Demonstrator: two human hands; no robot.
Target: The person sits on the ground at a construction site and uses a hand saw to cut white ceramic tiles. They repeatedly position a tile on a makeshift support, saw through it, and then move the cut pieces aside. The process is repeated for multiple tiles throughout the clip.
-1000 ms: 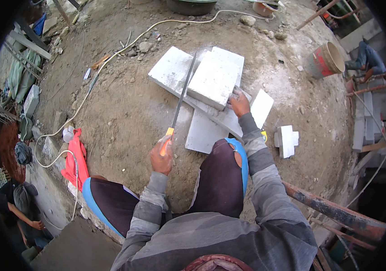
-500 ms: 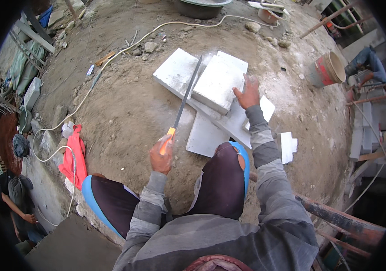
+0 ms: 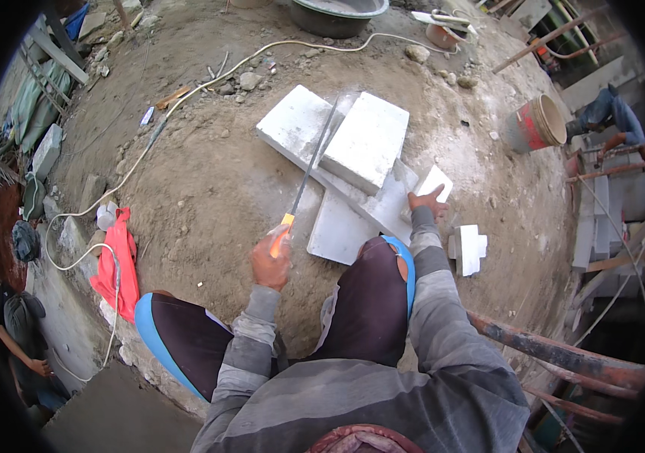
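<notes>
My left hand (image 3: 271, 258) is closed round the orange handle of a handsaw (image 3: 312, 164), its blade pointing away along the edge of a thick white block (image 3: 367, 143). That block lies on a longer white block (image 3: 292, 121), which crosses another pale block (image 3: 340, 230) below it. At the right side of the pile, my right hand (image 3: 429, 202) grips a small white block piece (image 3: 434, 180), thumb on one side and fingers on the other. A stepped white offcut (image 3: 469, 249) stands on the soil just right of my right forearm.
A pale hose (image 3: 186, 98) curves over the dirt past a red cloth (image 3: 120, 264). A black basin (image 3: 337, 16) sits at the far side, a bucket (image 3: 537, 124) at right. Rusty poles (image 3: 564, 355) lie near my right elbow. Other people are at both edges.
My right hand has left the top block and come nearer, onto the small white piece. The saw and my left hand have stayed about where they were.
</notes>
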